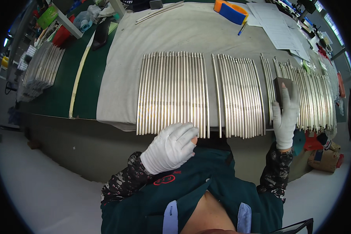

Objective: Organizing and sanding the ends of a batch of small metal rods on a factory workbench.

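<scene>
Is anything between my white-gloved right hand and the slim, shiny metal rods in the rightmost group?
Yes: a dark rectangular block lies under the fingers of your white-gloved right hand, hiding part of that group's slim, shiny metal rods at its left edge.

My left hand (169, 149) is gloved in white, with its back turned up to my view. Its fingers (182, 134) lie close together, pointing forward and to the right, and a bare fingertip (194, 140) shows at the hand's right edge. The palm is hidden from me. Behind this hand, my left forearm (123, 179) slants down to the left. My right hand (286, 117), also gloved, reaches farther forward, its index finger (285, 95) extended and its thumb (277, 111) apart at the left. Below it, my right forearm (276, 171) stands almost straight.
</scene>
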Demonstrator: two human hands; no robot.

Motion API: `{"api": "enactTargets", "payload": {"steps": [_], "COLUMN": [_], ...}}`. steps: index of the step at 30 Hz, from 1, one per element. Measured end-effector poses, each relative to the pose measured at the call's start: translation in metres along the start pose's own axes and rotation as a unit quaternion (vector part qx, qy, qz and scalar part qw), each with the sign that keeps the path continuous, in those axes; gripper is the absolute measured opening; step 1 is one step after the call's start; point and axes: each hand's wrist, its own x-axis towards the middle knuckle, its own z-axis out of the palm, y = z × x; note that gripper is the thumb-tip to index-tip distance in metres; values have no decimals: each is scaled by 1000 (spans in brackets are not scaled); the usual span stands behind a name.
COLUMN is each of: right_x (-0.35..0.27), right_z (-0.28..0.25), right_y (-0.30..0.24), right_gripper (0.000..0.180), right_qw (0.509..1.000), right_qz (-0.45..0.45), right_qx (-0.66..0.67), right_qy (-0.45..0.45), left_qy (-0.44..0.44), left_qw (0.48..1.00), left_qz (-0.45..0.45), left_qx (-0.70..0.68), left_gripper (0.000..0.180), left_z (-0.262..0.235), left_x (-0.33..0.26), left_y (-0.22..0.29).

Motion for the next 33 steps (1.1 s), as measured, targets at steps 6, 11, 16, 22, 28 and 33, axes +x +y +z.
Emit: {"api": "enactTargets", "payload": {"steps": [6,11,16,22,28,33], "right_x": [-22,-13,-5,-3,-12,-24], "right_z": [11,10,8,6,4,21], "right_y": [-59,-81,-112,-90,-45,-42], "right_gripper": [75,75,76,66,60,61], "right_qw": [957,950,937,928,964,964], "right_qz": [-188,-204,-221,-225,-138,-138], "right_qx": [108,137,177,242,180,192], "right_qy": [-193,-195,-205,-171,-138,-123], "left_qy": [63,210,153,36,-123,-197], "left_qw": [996,958,963,981,983,976], "left_qz": [-6,-107,-145,-131,-76,-32], "left_qx": [68,164,169,140,109,85], "left_gripper": [31,32,42,51,73,97], "left_z": [2,-10,-22,-36,-21,-6], "left_x": [-15,-26,-17,-1,18,35], "left_y": [-2,-19,-32,-43,-39,-27]}}
